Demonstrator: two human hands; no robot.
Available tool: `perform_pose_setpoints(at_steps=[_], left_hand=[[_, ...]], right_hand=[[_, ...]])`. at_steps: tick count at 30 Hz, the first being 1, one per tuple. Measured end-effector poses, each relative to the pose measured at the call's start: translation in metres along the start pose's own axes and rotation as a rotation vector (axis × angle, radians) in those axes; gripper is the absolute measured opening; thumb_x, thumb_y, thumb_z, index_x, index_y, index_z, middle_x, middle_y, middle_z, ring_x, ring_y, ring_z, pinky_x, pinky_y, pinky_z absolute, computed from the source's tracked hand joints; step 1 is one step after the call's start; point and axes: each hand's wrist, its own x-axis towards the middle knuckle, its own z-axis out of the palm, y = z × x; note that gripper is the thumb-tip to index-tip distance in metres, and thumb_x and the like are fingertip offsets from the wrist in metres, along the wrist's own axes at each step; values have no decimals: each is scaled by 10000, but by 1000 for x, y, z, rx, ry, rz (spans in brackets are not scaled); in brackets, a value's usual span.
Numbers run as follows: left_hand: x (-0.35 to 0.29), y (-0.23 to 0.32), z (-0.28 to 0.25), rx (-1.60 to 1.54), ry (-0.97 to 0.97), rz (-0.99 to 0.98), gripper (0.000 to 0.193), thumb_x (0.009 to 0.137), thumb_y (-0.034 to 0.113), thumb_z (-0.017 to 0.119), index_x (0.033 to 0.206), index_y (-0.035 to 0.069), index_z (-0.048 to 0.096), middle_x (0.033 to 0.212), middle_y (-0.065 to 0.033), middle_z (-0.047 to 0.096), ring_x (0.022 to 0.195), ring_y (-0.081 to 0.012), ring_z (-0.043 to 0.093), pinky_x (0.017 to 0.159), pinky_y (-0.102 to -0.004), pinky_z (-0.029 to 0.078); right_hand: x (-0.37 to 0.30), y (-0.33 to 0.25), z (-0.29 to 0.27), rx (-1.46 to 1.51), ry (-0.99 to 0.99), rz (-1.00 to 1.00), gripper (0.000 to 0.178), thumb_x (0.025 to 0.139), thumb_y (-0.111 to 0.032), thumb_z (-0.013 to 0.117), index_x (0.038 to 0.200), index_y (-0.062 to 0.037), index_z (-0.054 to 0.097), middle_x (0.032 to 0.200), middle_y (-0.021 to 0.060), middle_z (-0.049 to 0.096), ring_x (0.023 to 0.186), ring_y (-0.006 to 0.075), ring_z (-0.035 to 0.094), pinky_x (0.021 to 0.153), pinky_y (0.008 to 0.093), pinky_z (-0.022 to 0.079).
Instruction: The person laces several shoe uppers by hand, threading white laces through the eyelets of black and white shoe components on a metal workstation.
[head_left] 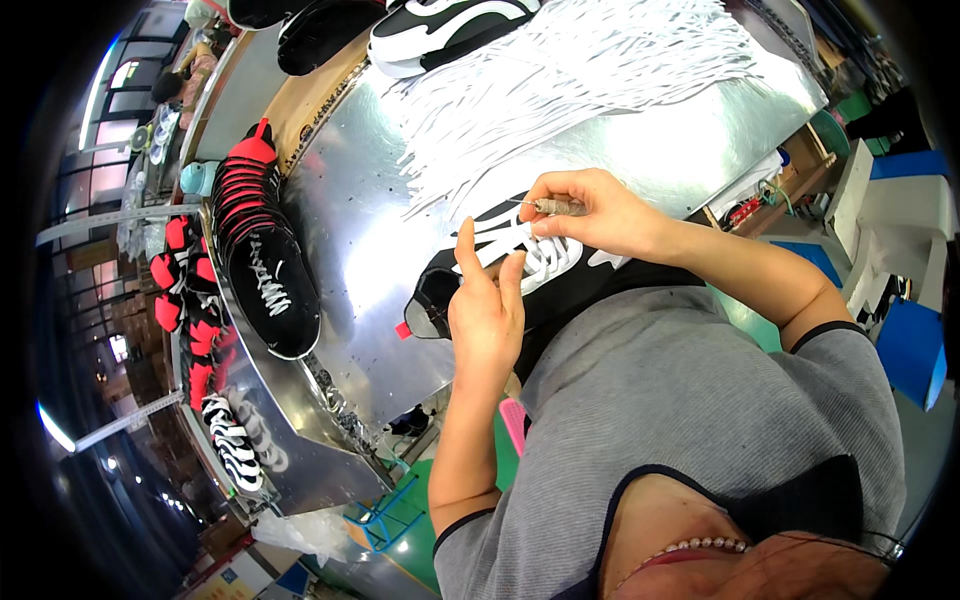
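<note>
A black and white shoe upper [545, 300] lies across the near edge of the metal table, against my body. White laces [548, 262] cross its front, and a small red tab shows at its heel end. My right hand [602, 212] is closed round the wrapped handle of an awl [560, 207]; its thin metal shaft points left above the lacing. At the opening end, my left hand [487, 312] rests by the upper with index finger stretched out and thumb apart. Its other fingers are mostly hidden. Beyond both hands spreads a pile of loose white laces [580, 75].
The shiny metal table [370, 310] carries a row of nested black uppers with red tabs [262, 225] along its left side. A black and white shoe [450, 35] lies at the far edge. Further left are red and black pieces [185, 300]. Blue bins [912, 350] stand at right.
</note>
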Motion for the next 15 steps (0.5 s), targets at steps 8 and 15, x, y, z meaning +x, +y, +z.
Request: perform_pose_setpoints(at_steps=[8,15], left_hand=[[13,-20,10,44,137,66,401,1030,280,464,1351,43,507,593,-164,574,580,-369,562,612,-456,444],[17,-18,17,127,266,92,386,1007,292,524,1275,19,571,569,-131,573,600,-343,562,796,-435,418]], right_hand=[[3,-30,-10,259,-451,59,145,875,-72,692,997,-3,658,875,15,669,753,62,585,651,222,452],[25,-13,14,-184,-48,46,118,888,-66,656,992,-8,648,858,19,656,801,77,597,712,242,482]])
